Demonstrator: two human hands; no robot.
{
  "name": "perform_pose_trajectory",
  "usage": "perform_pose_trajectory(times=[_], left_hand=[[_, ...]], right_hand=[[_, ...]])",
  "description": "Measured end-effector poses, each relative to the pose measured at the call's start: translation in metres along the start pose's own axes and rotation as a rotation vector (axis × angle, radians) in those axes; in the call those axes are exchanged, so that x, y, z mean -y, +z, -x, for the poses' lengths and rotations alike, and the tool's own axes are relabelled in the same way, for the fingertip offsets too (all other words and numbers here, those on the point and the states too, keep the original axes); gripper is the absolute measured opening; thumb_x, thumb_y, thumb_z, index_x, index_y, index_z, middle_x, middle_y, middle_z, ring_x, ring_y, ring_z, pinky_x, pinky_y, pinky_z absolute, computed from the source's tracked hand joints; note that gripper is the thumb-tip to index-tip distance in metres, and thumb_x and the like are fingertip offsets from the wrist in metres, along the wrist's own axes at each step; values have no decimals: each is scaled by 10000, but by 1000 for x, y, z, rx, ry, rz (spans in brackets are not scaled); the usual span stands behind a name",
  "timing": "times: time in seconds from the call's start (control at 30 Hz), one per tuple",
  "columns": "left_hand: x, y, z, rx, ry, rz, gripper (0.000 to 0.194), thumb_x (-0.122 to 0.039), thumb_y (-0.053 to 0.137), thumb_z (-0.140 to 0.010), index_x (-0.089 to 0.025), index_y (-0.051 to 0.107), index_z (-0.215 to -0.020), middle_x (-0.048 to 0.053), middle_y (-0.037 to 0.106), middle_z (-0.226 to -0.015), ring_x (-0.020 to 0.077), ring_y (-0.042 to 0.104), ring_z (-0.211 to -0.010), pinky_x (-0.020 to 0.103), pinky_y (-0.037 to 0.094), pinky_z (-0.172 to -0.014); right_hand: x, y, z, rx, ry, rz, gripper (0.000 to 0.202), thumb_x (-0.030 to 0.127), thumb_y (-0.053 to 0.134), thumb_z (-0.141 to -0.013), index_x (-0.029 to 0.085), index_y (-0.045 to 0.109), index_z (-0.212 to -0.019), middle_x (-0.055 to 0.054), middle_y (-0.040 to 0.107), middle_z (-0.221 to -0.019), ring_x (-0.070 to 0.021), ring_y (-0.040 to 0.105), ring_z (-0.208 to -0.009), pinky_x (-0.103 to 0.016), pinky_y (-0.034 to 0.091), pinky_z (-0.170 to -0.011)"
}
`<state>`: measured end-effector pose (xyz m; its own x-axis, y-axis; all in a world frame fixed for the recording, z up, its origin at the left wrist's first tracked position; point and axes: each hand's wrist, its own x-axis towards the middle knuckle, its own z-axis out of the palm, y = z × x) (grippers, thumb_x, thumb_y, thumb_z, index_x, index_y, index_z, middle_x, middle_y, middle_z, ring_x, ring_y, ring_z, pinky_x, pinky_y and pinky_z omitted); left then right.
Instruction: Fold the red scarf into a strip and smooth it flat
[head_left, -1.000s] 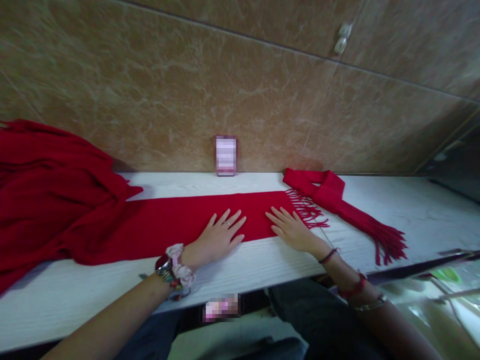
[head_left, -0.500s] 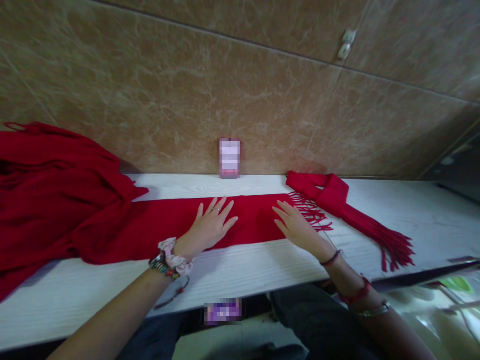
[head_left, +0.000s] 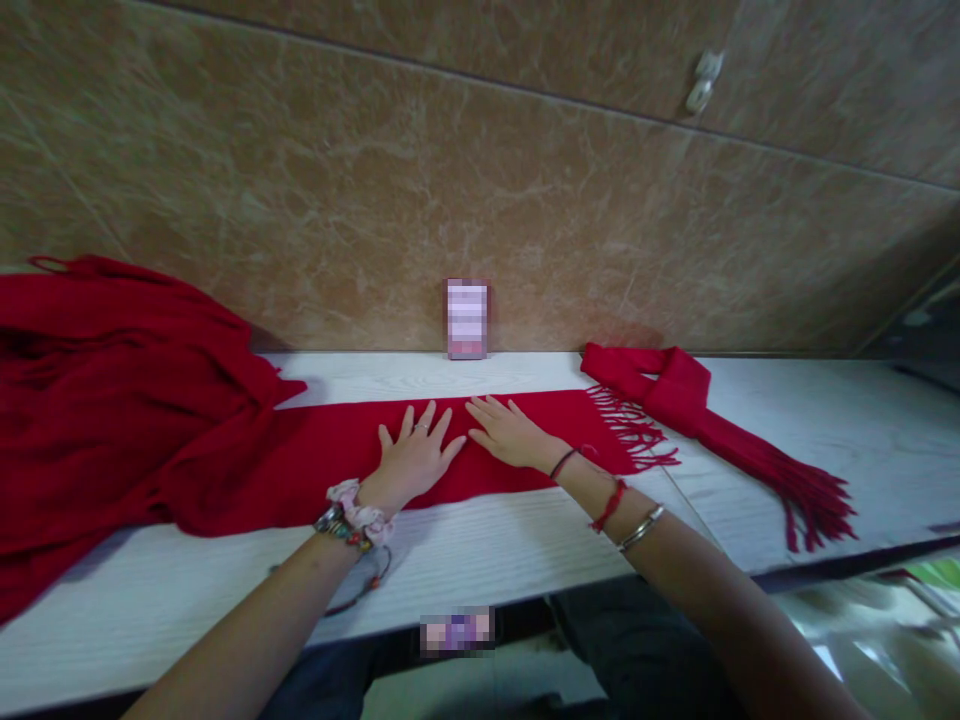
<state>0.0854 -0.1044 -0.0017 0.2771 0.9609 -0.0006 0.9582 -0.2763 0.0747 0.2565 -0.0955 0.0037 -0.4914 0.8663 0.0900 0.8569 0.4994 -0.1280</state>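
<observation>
A long red scarf (head_left: 555, 430) lies flat along the white tabletop, its fringe spread at the right end. My left hand (head_left: 412, 460) rests on it palm down, fingers spread, a ring on one finger. Just to the right, my right hand (head_left: 514, 432) also lies on the cloth with its fingers stretched out. Neither hand holds anything. At the left the scarf runs into a large heap of red cloth (head_left: 127, 400). A second red scarf (head_left: 679, 395), folded narrow and fringed, is beyond the flat one's fringe.
A phone-like device (head_left: 467, 320) leans upright against the brown marbled wall (head_left: 360, 200). The white table (head_left: 480, 540) has its front edge near my body. Below that edge is another small blurred device (head_left: 457, 632).
My right hand has moved left along the scarf, from near the fringe to beside my left hand. My left hand stays at about the same place. The view has shifted slightly.
</observation>
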Motion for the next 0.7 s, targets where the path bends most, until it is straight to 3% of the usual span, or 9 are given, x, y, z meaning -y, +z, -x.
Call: perform_pose_trajectory(times=[0.17,0.4,0.5,0.6,0.7], left_hand=[[3,5,-1,-16,-8,32,563,-506,188,-894,-268,270,-1397,40,175,-1490,355,120,-1350,698,155,-973],[3,3,0,-5,-21,58,581,-515,193,-881,-262,269,-1398,29,176,-1490,360,115,-1349,699,148,-975],[2,3,0,-7,-27,55,583,-520,187,-878,-268,268,-1398,22,178,-1490,354,122,-1350,692,159,-978],[2,3,0,-11,-24,48,581,-516,184,-879,-267,274,-1396,20,172,-1491,348,118,-1352,688,161,-979],[2,2,0,-2,-28,47,579,-509,187,-880,-261,273,-1397,22,169,-1491,344,112,-1354,688,151,-981]], right_hand=[[-19,5,9,29,72,62,501,342,266,-934,142,286,-1392,-96,254,-1463,-253,223,-1337,-526,249,-1036],[-86,-2,42,13,371,174,480,289,292,-926,107,337,-1368,-152,281,-1442,-269,256,-1324,-503,286,-1022],[-103,-4,50,2,456,211,465,271,292,-926,81,376,-1342,-182,316,-1420,-286,268,-1317,-495,293,-1019],[-97,-5,45,-40,465,214,489,286,281,-930,40,352,-1347,-212,298,-1422,-297,249,-1323,-481,285,-1025],[-68,-5,30,-104,340,160,512,316,287,-930,45,323,-1362,-200,276,-1436,-290,259,-1320,-468,277,-1032]])
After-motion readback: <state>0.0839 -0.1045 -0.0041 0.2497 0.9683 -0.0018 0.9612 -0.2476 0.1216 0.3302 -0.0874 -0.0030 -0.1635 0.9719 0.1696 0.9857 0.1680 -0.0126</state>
